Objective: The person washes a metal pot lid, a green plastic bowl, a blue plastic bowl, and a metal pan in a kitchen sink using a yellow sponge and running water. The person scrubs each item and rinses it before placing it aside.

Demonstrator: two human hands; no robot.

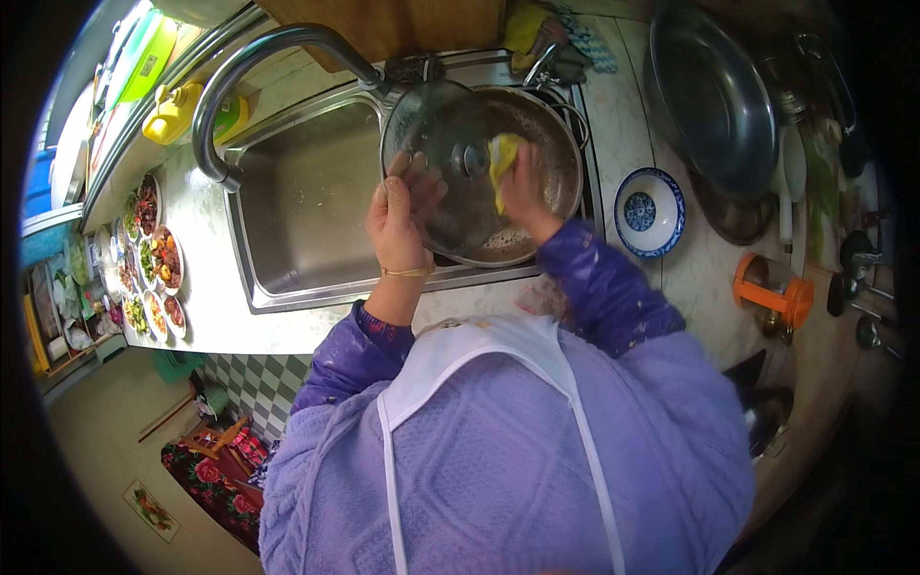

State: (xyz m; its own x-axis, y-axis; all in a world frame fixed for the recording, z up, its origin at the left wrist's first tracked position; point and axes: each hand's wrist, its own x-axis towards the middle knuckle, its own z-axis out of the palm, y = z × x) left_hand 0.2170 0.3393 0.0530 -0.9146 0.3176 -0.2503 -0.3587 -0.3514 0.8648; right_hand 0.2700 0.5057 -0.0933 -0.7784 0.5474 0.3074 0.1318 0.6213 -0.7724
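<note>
A round glass pot lid (460,115) with a metal knob is tilted over the left part of a wide metal pan (564,172). My left hand (402,215) grips the lid at its lower left rim, thumb on the near side and fingers seen through the glass. In my right hand (528,190) is a yellow cloth (503,162), held close to the lid's knob. Suds or foamy water lie in the pan, which stands over the right side of the steel sink. Whether the cloth touches the glass cannot be told.
A faucet (280,36) arches over the left sink basin (316,201). Right of the pan are a blue-and-white bowl (649,213), a large metal basin (711,100) and an orange-rimmed container (790,302). Plates of food (167,259) stand at the counter's left end, near a yellow bottle (172,115).
</note>
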